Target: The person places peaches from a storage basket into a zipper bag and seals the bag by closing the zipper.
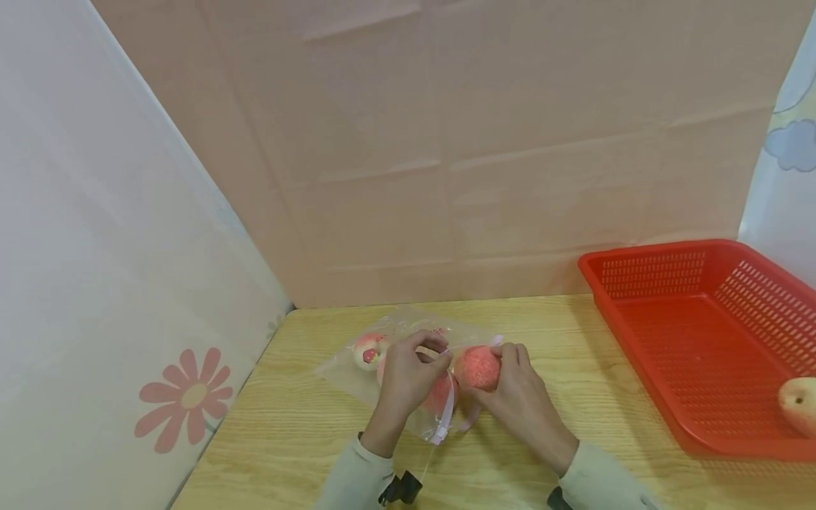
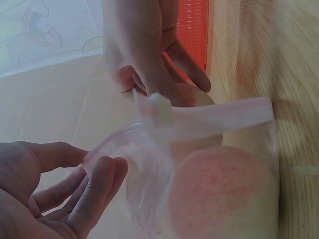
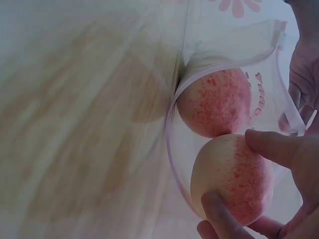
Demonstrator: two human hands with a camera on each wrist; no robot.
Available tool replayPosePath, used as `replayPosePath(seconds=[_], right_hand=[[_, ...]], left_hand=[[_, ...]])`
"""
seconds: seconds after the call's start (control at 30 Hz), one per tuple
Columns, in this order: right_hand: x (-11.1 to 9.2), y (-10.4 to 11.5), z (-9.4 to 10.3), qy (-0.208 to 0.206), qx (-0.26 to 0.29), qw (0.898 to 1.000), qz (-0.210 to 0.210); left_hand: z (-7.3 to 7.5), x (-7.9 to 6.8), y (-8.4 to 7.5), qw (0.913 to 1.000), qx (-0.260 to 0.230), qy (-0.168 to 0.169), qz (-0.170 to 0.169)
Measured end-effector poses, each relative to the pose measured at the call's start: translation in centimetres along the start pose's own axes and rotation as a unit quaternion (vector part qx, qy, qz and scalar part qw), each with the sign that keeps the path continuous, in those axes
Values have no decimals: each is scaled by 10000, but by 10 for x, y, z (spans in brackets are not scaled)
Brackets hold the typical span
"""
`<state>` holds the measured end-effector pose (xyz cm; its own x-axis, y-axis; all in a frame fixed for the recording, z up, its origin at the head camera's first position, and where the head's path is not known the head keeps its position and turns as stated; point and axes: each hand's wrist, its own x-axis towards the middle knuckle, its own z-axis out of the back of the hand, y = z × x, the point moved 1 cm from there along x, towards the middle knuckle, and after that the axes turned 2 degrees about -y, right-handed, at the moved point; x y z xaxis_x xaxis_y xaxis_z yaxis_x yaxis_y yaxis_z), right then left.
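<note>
A clear zip bag (image 1: 341, 367) with a pale pink zip edge lies on the table, its mouth spread toward the right. Inside it are several peaches, one of them a pale peach (image 1: 367, 352) at the far left. My left hand (image 1: 408, 372) pinches the upper edge of the bag's mouth between thumb and fingers. With its fingers and thumb my right hand (image 1: 519, 386) grips a pink peach (image 3: 232, 179) at the opening. Just past it, another peach (image 3: 215, 102) sits within the bag in the right wrist view.
On the right stands a red plastic basket (image 1: 691, 333) with slotted sides, a pale peach (image 1: 798, 405) inside near its front. A brown paper-like backdrop (image 1: 446, 170) rises behind the wooden table (image 1: 268, 432). A white flowered sheet (image 1: 127, 283) hangs at the left.
</note>
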<state>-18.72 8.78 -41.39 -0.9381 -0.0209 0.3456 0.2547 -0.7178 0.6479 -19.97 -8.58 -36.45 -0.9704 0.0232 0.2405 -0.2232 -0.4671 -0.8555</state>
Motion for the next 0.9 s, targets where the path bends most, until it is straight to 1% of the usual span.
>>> replayPosePath(seconds=[0.17,0.5,0.8,0.9], right_hand=[[2,1,-2,-37,-91,9999,-44],[3,0,-3,331,-27,9994,-25],[3,2,-3,404,-10,9992,-67],[3,0,-3,307,-85,9995,-90]], left_hand=[[-1,1,1,9999,-120,1,40],[-2,0,0,9991,-408,-34,82],[-4,-2,2,9985,-546,-5,99],[-5,-2,3,9984,-550,-6,96]])
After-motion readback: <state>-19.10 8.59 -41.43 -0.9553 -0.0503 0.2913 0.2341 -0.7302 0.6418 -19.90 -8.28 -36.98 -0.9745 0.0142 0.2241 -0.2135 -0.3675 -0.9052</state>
